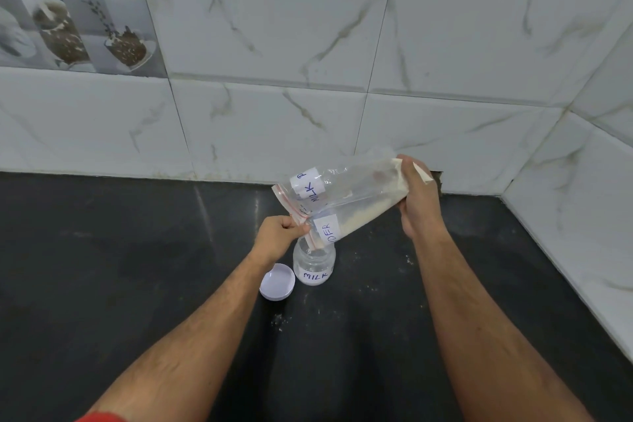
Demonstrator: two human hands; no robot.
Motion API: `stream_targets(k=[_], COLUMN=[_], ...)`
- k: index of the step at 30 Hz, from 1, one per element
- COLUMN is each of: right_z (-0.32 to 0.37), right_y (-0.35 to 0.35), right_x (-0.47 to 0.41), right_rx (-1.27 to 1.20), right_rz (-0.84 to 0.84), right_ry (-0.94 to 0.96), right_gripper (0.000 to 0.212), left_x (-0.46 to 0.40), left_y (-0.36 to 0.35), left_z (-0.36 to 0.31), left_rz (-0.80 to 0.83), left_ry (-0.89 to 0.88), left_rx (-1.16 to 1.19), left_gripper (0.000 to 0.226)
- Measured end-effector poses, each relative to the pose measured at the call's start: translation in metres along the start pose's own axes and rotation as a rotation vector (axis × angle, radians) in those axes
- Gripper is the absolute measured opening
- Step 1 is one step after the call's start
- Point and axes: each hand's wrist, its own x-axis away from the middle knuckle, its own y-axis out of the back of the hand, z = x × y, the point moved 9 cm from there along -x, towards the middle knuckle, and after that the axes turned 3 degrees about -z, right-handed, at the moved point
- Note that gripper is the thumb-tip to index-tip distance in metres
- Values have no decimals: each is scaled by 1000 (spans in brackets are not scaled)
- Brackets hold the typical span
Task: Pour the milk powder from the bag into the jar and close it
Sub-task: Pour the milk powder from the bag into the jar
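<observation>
Clear, crinkled plastic makes up the zip-top bag [346,195], which bears white handwritten labels and a red seal strip and slants down from upper right to lower left above the black stone counter [137,250]. The right hand [419,202] grips its raised bottom end, fingers curled round the bunched plastic. The left hand [279,235] pinches the bag's open mouth by the red strip, thumb and fingers closed on it, directly over the small clear glass jar [313,265] labelled "MILK". Pale cream milk powder [359,217] lies along the bag's lower edge, running toward the mouth. The jar stands upright and uncapped, and its round white plastic lid [277,282] lies just beside it on the left. Powder specks [277,319] dot the counter near the jar.
</observation>
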Motion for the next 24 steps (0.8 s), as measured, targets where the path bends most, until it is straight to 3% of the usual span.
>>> stream_targets(k=[5, 10, 16, 20, 24], right_z=[5, 10, 17, 21, 17], right_y=[-11, -21, -31, -38, -40], right_x=[1, 3, 8, 11, 16], right_rx=[14, 38, 60, 79, 111], right_rz=[24, 58, 84, 114, 103], right_ry=[22, 47, 62, 91, 77], right_gripper=[41, 23, 13, 23, 62], left_x=[-1, 1, 6, 8, 10], left_y=[-1, -3, -5, -2, -2], left_z=[8, 13, 14, 14, 17], left_rz=[18, 21, -7, -20, -6], left_ry=[7, 27, 29, 32, 40], left_rx=[18, 45, 67, 93, 130], left_gripper=[38, 22, 23, 14, 16])
